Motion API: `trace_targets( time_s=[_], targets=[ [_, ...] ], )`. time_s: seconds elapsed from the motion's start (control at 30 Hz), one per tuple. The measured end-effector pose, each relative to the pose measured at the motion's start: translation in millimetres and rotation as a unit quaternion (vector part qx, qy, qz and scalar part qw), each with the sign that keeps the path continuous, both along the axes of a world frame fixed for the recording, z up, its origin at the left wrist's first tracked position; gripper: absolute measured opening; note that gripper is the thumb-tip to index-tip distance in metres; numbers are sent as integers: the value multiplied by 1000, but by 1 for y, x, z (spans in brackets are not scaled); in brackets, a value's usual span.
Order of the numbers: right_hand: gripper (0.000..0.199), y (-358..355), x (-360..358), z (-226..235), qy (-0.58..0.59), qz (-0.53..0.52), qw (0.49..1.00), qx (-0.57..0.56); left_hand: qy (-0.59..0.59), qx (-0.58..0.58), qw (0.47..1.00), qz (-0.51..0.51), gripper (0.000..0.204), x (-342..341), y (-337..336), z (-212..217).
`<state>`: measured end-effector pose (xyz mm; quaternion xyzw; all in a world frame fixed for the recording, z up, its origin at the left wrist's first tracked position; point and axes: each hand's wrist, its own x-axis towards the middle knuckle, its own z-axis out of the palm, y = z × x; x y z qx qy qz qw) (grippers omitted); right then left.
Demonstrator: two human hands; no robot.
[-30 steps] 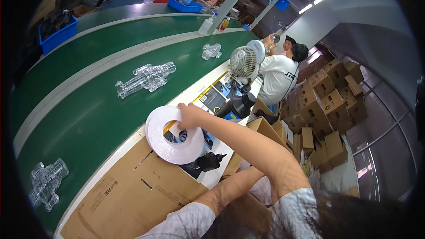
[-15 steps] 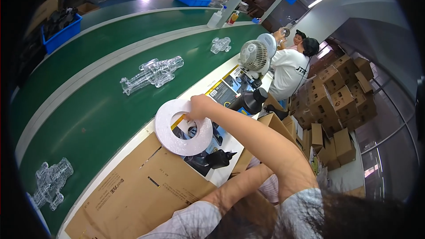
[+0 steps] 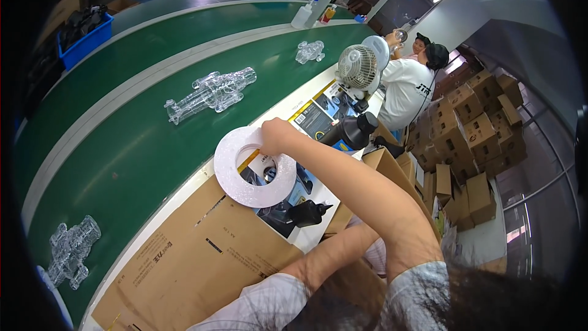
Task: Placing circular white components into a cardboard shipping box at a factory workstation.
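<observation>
My right hand (image 3: 277, 138) is shut on the upper rim of a large white ring (image 3: 236, 179), like a wide roll of tape. It holds the ring tilted above the edge of the work table. Through the ring's hole I see printed sheets (image 3: 318, 113) lying on the table. Just below the ring sits a small black nozzle-shaped object (image 3: 304, 213) and a flattened brown cardboard box (image 3: 196, 263). My left forearm (image 3: 331, 254) crosses under my right arm, and its hand is hidden.
A green conveyor belt (image 3: 122, 147) carries clear plastic figures (image 3: 211, 93), (image 3: 70, 251), (image 3: 309, 51). Farther along stand a black jug-like object (image 3: 346, 133), a white desk fan (image 3: 358, 67) and a seated co-worker (image 3: 407, 86). Stacked cardboard boxes (image 3: 471, 129) fill the right. A blue bin (image 3: 86, 40) sits far left.
The ring and my right hand have shifted slightly up and right in the view, mostly during the first half second. The grip on the ring is unchanged.
</observation>
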<state>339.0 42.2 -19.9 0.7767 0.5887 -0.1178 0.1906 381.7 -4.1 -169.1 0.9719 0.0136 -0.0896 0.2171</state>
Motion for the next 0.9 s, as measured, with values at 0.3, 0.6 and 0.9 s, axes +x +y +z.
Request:
trace_targets(
  time_s=[0.3,0.6,0.9],
  targets=[
    [66,-26,-13,15,69,-70,991,86,40,31,997,-58,62,39,-36,46],
    [36,-129,35,139,193,-108,937,270,97,79,968,-216,59,73,-183,65],
    [24,-440,164,58,70,-369,800,468,112,108,962,-225,48,95,-229,62]
  ],
)
